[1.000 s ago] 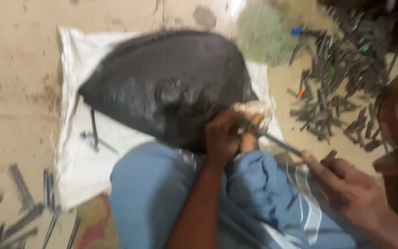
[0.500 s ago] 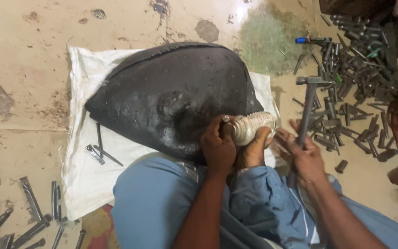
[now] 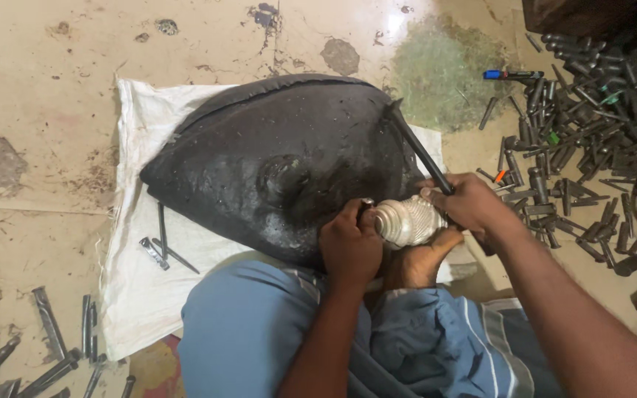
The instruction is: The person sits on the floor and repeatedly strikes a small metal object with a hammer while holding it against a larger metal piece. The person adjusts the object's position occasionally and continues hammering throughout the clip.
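Note:
A small ridged silver metal piece (image 3: 407,220) rests against the near edge of a big black teardrop-shaped block (image 3: 282,162). My left hand (image 3: 349,247) is closed around the piece's left end, with a thin tool pinched against it. My right hand (image 3: 470,206) grips a dark hammer (image 3: 418,151) by its handle, the head raised over the black block's right side. A bare foot (image 3: 414,264) braces the silver piece from below. My blue-clad legs fill the bottom of the view.
The black block lies on a white sack (image 3: 149,295) on a stained concrete floor. Several dark steel punches (image 3: 576,140) are heaped at the right, and more (image 3: 53,346) lie at the bottom left. A few loose tools (image 3: 160,250) sit on the sack.
My right hand took the hammer from the pile at the right and brought it over to the silver piece. The left hand stayed on the piece.

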